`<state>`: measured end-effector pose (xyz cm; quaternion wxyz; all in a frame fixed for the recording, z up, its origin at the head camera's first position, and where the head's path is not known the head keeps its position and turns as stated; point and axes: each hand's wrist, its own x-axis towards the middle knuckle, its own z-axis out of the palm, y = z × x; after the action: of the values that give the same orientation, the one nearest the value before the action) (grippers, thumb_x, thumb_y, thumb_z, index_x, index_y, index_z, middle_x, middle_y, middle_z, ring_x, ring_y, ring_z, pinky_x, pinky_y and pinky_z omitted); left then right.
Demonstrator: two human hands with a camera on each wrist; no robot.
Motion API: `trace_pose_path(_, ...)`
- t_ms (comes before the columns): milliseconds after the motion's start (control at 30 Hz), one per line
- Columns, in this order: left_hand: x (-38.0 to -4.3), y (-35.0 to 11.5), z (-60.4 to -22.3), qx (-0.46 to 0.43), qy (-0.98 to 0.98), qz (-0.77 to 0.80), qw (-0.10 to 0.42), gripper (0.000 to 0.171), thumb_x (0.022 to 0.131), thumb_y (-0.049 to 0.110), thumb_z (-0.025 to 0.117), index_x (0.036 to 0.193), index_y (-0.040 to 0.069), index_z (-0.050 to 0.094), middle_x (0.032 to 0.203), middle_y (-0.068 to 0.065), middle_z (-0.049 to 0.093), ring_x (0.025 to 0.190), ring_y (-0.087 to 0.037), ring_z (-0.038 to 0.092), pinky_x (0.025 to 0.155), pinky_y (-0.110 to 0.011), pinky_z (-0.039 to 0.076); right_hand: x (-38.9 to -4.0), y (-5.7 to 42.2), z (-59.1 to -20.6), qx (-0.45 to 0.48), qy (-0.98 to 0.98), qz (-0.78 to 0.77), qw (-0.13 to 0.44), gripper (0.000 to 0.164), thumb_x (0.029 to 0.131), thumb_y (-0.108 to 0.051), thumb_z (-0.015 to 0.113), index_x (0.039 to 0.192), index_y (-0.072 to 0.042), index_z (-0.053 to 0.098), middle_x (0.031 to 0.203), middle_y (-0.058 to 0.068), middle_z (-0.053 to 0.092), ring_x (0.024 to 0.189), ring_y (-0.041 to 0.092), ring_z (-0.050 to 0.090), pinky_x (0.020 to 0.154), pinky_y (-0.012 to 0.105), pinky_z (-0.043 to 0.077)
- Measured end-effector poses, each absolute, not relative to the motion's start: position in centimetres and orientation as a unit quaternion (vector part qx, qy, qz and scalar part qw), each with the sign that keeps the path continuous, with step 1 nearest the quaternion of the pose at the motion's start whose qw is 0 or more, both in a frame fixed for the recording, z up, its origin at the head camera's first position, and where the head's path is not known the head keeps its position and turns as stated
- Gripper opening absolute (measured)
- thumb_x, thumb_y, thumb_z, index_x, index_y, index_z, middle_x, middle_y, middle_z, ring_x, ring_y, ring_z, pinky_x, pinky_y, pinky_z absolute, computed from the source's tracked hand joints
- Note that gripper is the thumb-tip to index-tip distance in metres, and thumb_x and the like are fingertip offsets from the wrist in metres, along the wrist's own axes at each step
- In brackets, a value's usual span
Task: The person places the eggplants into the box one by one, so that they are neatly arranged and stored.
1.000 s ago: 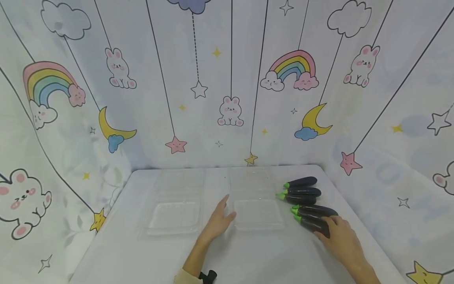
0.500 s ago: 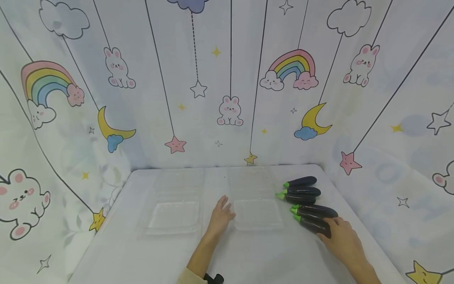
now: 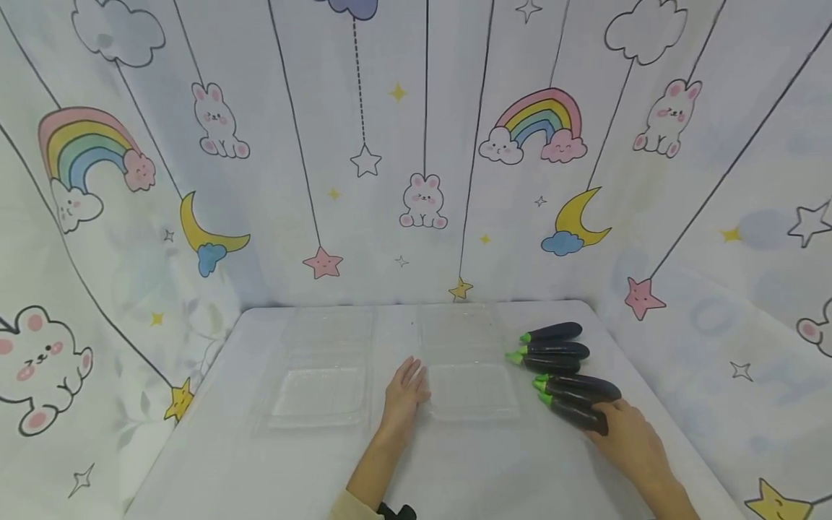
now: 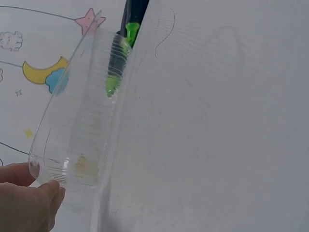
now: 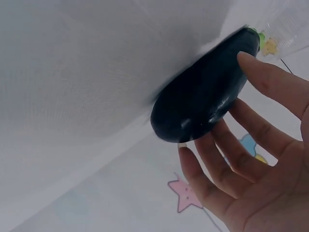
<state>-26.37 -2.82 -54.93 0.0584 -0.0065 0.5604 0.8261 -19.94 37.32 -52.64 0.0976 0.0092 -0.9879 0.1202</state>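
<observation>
The right hand [image 3: 629, 439] grasps the rounded, blunt end of a glossy purple-black eggplant [image 3: 575, 414], the nearest of five at the right side of a smooth white table [image 3: 468, 469]. In the right wrist view its thumb lies along one flank and the bent fingers reach the other, their tips against the taut, shiny skin. This eggplant is long and plump, with a bright green stem end turned to the left.

Just behind it, touching, lies a second dark, elongated eggplant [image 3: 588, 388]. Farther back, two more slim, shiny eggplants [image 3: 555, 357] lie side by side, and a shorter, straight dark eggplant [image 3: 557, 332] lies at the rear. All of them have green stems pointing left.

The left hand [image 3: 404, 393] is at the left edge of a clear, thin plastic container [image 3: 474, 417], its fingers loosely extended rather than clenched; whether they press on the rim cannot be told. The left wrist view shows the container's ribbed wall and curved, see-through rim. Left of that hand lies a matching transparent plastic container [image 3: 318, 422]; each has a far and a near rectangular section.

A beige cloth sleeve [image 3: 354, 507] covers the left forearm. Behind the table hangs soft white fabric [image 3: 377, 231] printed with rabbits, stars, moons and rainbows.
</observation>
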Motion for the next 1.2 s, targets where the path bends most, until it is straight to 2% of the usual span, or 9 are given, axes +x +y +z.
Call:
trace_pose_path(200,-26.3,-3.0,-55.1,-0.004,0.53,0.845,0.064,0.085,0.088,-0.022,0.046,0.165,0.003,0.018,0.17,-0.021,0.023,0.156,-0.039,0.024,0.125,-0.048,0.03,-20.5,37.8,-52.7,0.014,-0.99,0.118,0.082,0.046,0.075,-0.006,0.083,0.118,0.004,0.07,0.116,0.036,0.063,0.108,0.059,0.06,0.086,0.074,0.05)
trace_pose_path(400,-26.5,-3.0,-55.5,0.002,0.519,0.853,0.062,0.087,0.086,-0.024,0.044,0.165,0.002,0.018,0.17,-0.021,0.022,0.157,-0.039,0.023,0.125,-0.048,0.028,-21.0,37.7,-52.0,-0.004,-0.992,0.117,0.043,0.048,0.072,-0.008,0.086,0.116,0.003,0.071,0.115,0.035,0.063,0.108,0.059,0.06,0.084,0.074,0.051)
trace_pose_path(700,-26.4,-3.2,-55.9,0.02,0.508,0.86,0.053,0.085,0.086,-0.025,0.043,0.164,-0.002,0.017,0.17,-0.023,0.02,0.157,-0.04,0.022,0.126,-0.045,0.026,-21.0,37.3,-51.5,-0.002,-0.992,0.126,0.018,0.048,0.074,-0.009,0.085,0.117,0.004,0.07,0.112,0.032,0.065,0.105,0.056,0.063,0.081,0.071,0.054)
trace_pose_path(1033,-26.4,-3.1,-55.9,0.014,0.513,0.857,0.049,0.083,0.087,-0.025,0.044,0.163,-0.003,0.019,0.169,-0.025,0.023,0.156,-0.04,0.025,0.125,-0.045,0.028,-20.9,36.9,-50.4,0.008,-0.991,0.124,0.056,0.047,0.077,-0.008,0.084,0.12,0.005,0.069,0.118,0.034,0.064,0.11,0.06,0.06,0.084,0.074,0.051)
trace_pose_path(1200,-26.4,-3.1,-55.8,0.017,0.514,0.856,0.049,0.083,0.087,-0.025,0.043,0.163,-0.003,0.018,0.169,-0.025,0.022,0.156,-0.04,0.024,0.125,-0.046,0.027,-21.0,36.7,-49.7,0.025,-0.987,0.132,0.089,0.046,0.078,-0.006,0.084,0.121,0.004,0.069,0.113,0.029,0.067,0.107,0.055,0.063,0.084,0.071,0.052)
